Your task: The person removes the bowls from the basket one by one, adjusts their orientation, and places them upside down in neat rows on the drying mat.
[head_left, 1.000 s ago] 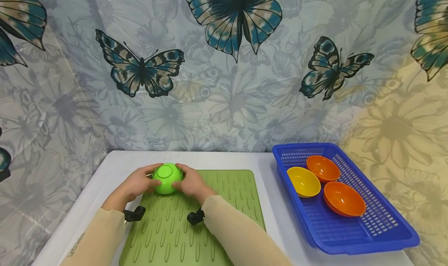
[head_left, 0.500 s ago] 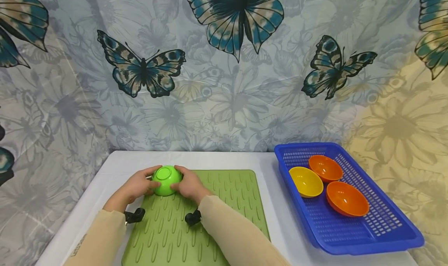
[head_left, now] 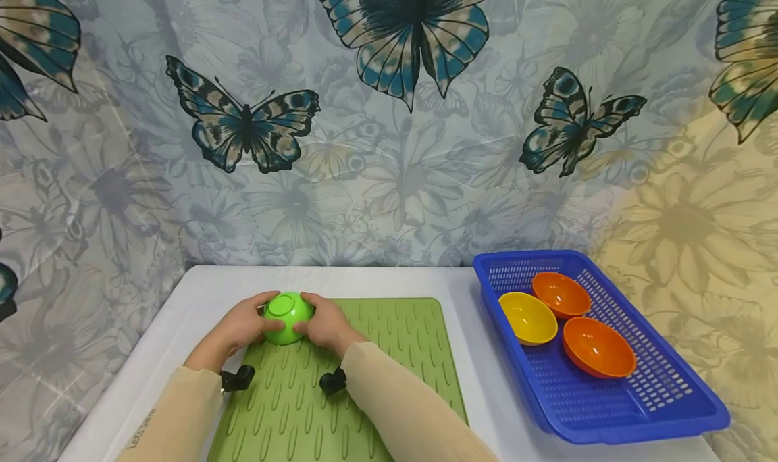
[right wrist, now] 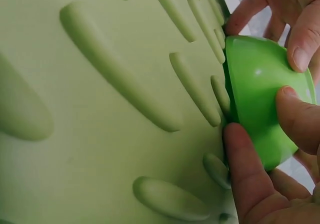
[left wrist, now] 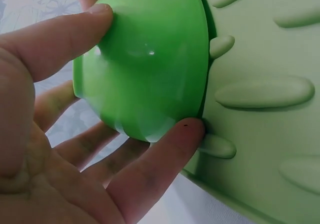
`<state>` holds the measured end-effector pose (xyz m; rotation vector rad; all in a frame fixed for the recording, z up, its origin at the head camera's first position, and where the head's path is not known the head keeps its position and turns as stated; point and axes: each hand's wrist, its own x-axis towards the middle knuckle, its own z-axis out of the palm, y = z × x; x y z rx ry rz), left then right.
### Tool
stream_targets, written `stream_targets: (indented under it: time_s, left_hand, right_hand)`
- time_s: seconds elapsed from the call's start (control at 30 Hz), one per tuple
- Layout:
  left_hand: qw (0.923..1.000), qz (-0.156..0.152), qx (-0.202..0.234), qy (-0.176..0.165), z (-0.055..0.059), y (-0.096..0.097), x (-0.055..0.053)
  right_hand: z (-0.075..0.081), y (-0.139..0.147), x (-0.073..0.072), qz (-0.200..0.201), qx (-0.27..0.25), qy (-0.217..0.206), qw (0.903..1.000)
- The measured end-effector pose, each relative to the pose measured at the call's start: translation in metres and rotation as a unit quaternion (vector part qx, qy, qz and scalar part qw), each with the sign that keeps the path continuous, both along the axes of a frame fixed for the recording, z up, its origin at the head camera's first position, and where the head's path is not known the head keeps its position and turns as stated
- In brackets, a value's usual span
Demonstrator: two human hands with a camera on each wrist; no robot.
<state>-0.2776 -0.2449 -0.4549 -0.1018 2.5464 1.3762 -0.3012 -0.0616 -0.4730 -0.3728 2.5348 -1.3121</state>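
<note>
A green bowl [head_left: 288,319] stands upside down at the far left corner of the green ridged mat [head_left: 340,394], its foot ring facing up. My left hand [head_left: 243,323] grips it from the left, thumb on the curved wall and another fingertip low at the rim in the left wrist view. From the right side, my right hand [head_left: 331,325] holds the same bowl, its thumb on the wall nearest me. In the right wrist view, the bowl's rim [right wrist: 231,79] lies right against the mat's ridges. The inside of the bowl is hidden.
To the right is a blue plastic basket [head_left: 608,415] holding a yellow bowl [head_left: 527,319] and two orange bowls, one behind [head_left: 562,295] and one in front [head_left: 598,347]. A white cloth [head_left: 480,381] covers the table. A butterfly-print curtain [head_left: 389,198] hangs behind it.
The green bowl has come slightly nearer and lower with both hands still holding it. The basket and its bowls have stayed in place.
</note>
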Motion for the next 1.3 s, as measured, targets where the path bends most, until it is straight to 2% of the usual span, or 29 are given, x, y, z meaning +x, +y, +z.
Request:
stream_targets:
  time_s: [0.17,0.4,0.47,0.73,1.03,1.2,1.3]
  left_hand:
    - [0.9999,-0.009,-0.009,0.011,-0.002,0.000,-0.001]
    - [0.9951,-0.028,-0.079,0.054,-0.001,0.003,-0.003]
    - [0.9943,-0.028,-0.088,0.054,-0.001,0.005,-0.003]
    - [0.9946,-0.015,-0.095,0.040,0.003,0.008,-0.004]
    - [0.9952,-0.022,-0.089,0.032,0.007,0.012,-0.006]
    - [0.9975,-0.019,-0.068,0.001,0.006,0.011,-0.008]
    - [0.9983,-0.015,-0.054,-0.017,0.006,0.009,-0.008]
  right_hand:
    - [0.002,-0.001,0.002,-0.004,-0.003,0.000,1.0000]
    - [0.004,-0.001,0.003,-0.015,0.005,0.001,0.9999]
    - [0.003,-0.001,0.003,-0.020,0.007,0.000,0.9998]
    - [0.000,0.001,0.004,-0.033,-0.011,-0.007,0.9994]
    - [-0.003,0.005,0.004,-0.026,-0.052,-0.014,0.9982]
    - [-0.004,0.006,0.004,-0.024,-0.101,-0.033,0.9941]
    - [-0.005,0.006,0.004,-0.024,-0.105,-0.033,0.9936]
